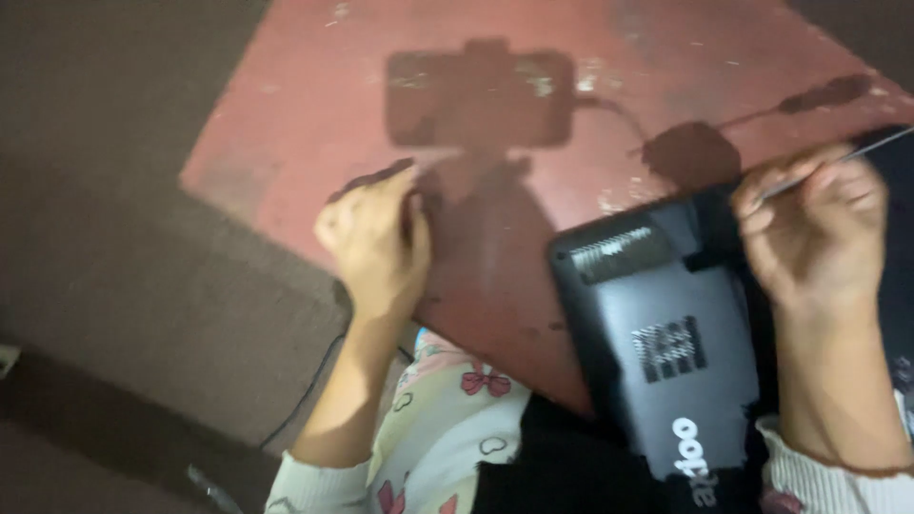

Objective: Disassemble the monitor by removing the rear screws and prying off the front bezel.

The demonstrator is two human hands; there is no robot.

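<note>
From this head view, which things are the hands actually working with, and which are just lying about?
In hand:
- black plastic laptop base, underside up, vents showing
- thin metal tool in the right hand
- left hand, closed, resting on the red-brown tabletop

Lying about:
- thin black cable hanging by the table edge
- brown floor

L hand (373, 243) lay curled, knuckles up, forearm straight. R hand (817, 224) sat w/ fingers pinched shut, wrist bent.
</note>
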